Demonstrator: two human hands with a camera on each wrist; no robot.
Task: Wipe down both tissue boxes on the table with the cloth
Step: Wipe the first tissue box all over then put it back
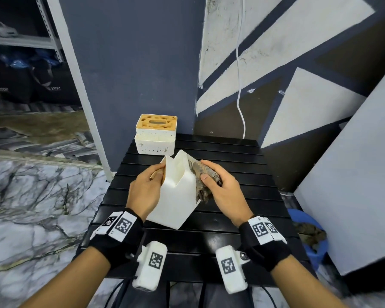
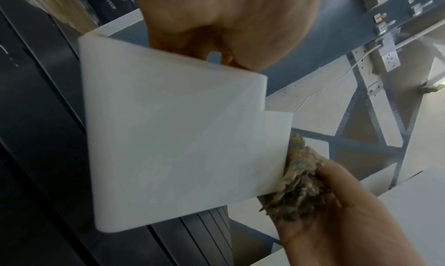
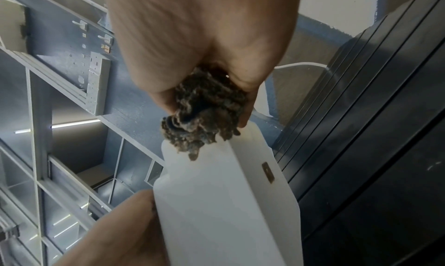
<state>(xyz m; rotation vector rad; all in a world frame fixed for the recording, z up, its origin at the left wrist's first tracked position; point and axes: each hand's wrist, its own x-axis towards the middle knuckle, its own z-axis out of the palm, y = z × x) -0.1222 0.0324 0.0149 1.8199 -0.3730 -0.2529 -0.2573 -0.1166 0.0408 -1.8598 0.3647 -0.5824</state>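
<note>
so the white tissue box (image 1: 176, 196) was tipped up off the black slatted counter (image 1: 242, 196), open end facing up and away, and as far as the head view showed there was nothing inside it, just bare white walls with a v-shaped notch cut in the rim. the left hand (image 1: 145, 192) was clamped on its left wall, thumb on the near side and fingers curled round the far edge. the right hand (image 1: 222, 187) was closed around a scrunched-up brownish grey cloth (image 1: 206, 181) and was pressing it against the box's right wall, up near the rim. the right wrist view had the cloth (image 3: 204, 114) bunched in the palm with its loose end touching the top edge of the box (image 3: 224, 203). from the left wrist view the cloth (image 2: 298, 180) sat right along the box's (image 2: 173, 146) far edge.

the second tissue box (image 1: 155, 134) stood upright at the back left corner of the counter, well apart from the hands. white body, orange-tan lid with holes in it and an oval slot in the middle. couldn't tell what was inside that one.

down on the floor to the right of the counter there was a blue tub (image 1: 313, 236) with some brownish rag-looking stuff in it.
</note>
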